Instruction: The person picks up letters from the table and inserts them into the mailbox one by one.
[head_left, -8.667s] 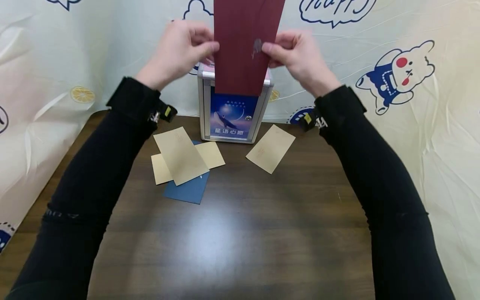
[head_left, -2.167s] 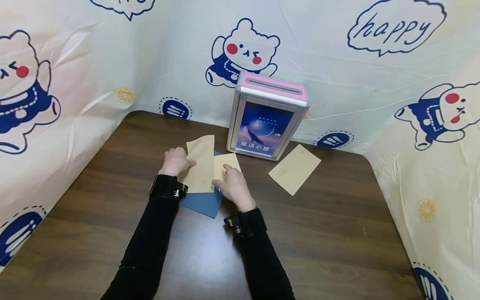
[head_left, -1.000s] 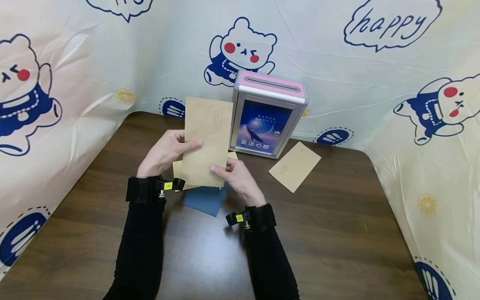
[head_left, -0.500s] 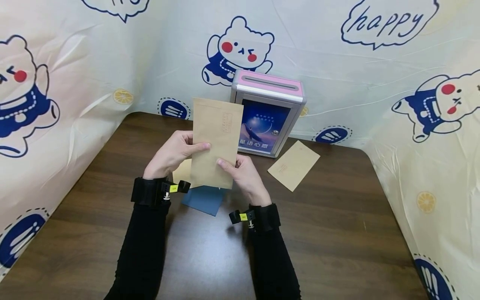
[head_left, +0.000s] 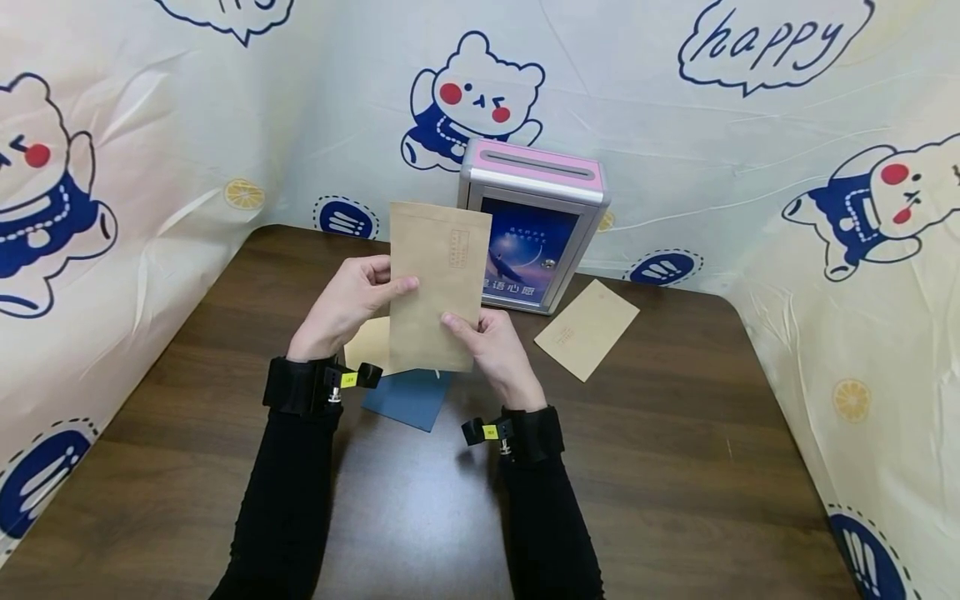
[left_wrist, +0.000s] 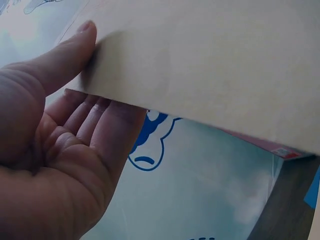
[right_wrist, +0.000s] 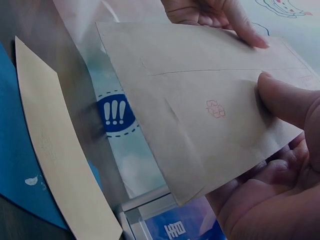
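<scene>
Both hands hold a tan paper envelope (head_left: 441, 242) raised in front of the box, its long side roughly vertical in the head view. My left hand (head_left: 347, 300) pinches its left edge, thumb on the near face and fingers behind. Lower on the opposite edge, my right hand (head_left: 498, 354) grips it the same way. A small red printed mark and a flap seam show on the envelope (right_wrist: 175, 115) in the right wrist view. Below it on the table lie another tan envelope (head_left: 367, 343) and a blue envelope (head_left: 408, 400), both partly covered.
Behind the hands stands a silver-framed box (head_left: 592, 200) with a pink slotted top and a blue front picture. A separate tan envelope (head_left: 587, 330) lies right of it on the brown table (head_left: 660, 467). A printed cloth (head_left: 622, 100) hangs around the table.
Earlier both hands held a red envelope up at the box; it is no longer in view. They then lifted the top tan envelope from the pile and shifted it slightly right.
</scene>
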